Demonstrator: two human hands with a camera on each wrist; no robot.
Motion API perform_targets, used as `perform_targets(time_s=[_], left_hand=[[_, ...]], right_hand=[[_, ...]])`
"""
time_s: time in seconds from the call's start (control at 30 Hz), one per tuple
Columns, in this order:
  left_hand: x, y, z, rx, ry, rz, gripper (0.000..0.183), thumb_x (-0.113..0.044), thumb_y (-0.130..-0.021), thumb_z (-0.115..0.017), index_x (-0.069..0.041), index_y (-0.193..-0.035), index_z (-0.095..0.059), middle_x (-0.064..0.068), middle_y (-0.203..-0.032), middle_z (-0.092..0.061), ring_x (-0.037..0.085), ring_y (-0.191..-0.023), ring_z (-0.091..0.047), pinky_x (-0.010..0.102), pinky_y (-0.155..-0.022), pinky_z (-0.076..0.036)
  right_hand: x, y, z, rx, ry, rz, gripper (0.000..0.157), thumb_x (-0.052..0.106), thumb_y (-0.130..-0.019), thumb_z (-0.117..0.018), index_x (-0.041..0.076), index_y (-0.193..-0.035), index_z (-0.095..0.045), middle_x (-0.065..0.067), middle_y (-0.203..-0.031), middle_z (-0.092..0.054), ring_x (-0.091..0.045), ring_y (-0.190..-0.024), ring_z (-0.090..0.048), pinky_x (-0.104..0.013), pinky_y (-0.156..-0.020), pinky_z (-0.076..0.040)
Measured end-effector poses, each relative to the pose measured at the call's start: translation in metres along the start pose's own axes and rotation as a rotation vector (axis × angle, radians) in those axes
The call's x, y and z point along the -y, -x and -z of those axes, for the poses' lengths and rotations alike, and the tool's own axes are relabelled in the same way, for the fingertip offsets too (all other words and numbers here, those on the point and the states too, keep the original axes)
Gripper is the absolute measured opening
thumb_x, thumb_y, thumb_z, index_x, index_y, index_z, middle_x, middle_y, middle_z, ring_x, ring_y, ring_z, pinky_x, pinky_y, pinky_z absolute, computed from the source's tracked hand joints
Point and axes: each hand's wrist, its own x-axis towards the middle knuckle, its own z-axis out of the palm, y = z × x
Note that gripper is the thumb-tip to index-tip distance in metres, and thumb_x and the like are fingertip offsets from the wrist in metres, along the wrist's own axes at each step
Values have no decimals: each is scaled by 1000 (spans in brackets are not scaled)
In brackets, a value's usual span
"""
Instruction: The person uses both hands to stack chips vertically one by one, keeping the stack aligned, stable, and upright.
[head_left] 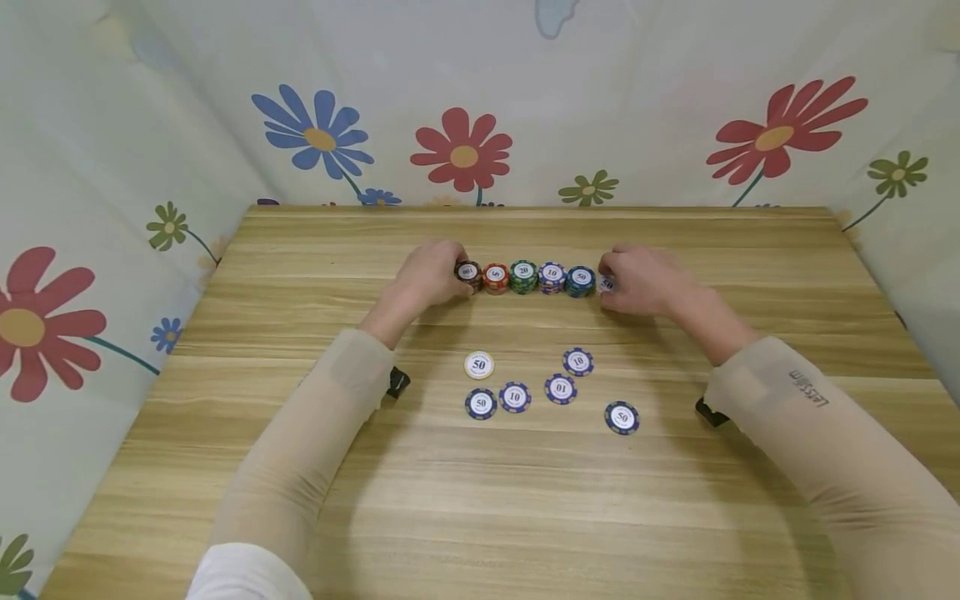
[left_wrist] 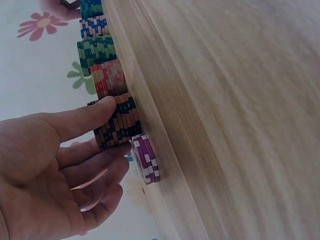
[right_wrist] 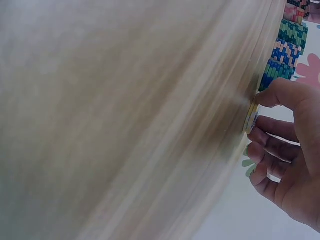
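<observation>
My left hand grips the black-and-orange stack of poker chips at the left end of a row, thumb on the near side. Beside it stand the red stack, green stack, blue-and-pink stack and dark blue stack. A short purple-and-white stack shows under my left fingers in the left wrist view; in the head view the hand hides it. At the row's right end, my right hand pinches a low pile of white-and-yellow chips standing on the table, next to the dark blue stack.
Nearer me on the wooden table lie several loose chips: a white-and-yellow 50 chip, a blue 50 chip, blue 10 chips and another blue 50 chip farther right. A flower-patterned curtain hangs behind the table.
</observation>
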Motion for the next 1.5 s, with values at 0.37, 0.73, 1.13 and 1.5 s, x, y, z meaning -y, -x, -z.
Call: perform_targets(time_s=[0.37, 0.73, 1.13, 1.5], left_hand=[[-2, 1, 2, 7, -1, -1, 38, -21, -88, -84, -1, -116, -68, 11, -111, -67, 25, -101, -60, 39, -95, -48], [-1, 0, 2, 9, -7, -9, 38, -21, -88, -84, -1, -116, -68, 11, -111, -67, 25, -101, -60, 39, -94, -48], [0, 0, 3, 18, 5, -13, 39, -20, -88, -84, -1, -117, -67, 12, -112, -66, 25, -102, -59, 39, -94, -48], [0, -1, 2, 16, 4, -21, 38, -21, -88, -84, 0, -115, -68, 11, -111, -67, 25, -101, -60, 39, -94, -48]], right_hand=[[-1, 1, -2, -13, -3, 17, 41, 21, -86, -74, -5, -117, -67, -19, -112, -65, -32, -93, -62, -51, -83, -52], [0, 3, -2, -8, -25, 25, 49, 20, -90, -73, -6, -129, -61, -23, -119, -63, -34, -95, -61, -53, -85, -51], [42, 5, 19, -69, -37, 121, 29, 13, -94, -70, 0, -120, -65, -16, -114, -65, -28, -91, -62, -46, -81, -53], [107, -1, 2, 45, -25, 338, 23, 18, -97, -68, 3, -115, -71, -11, -109, -70, -26, -94, -68, -42, -80, -57]])
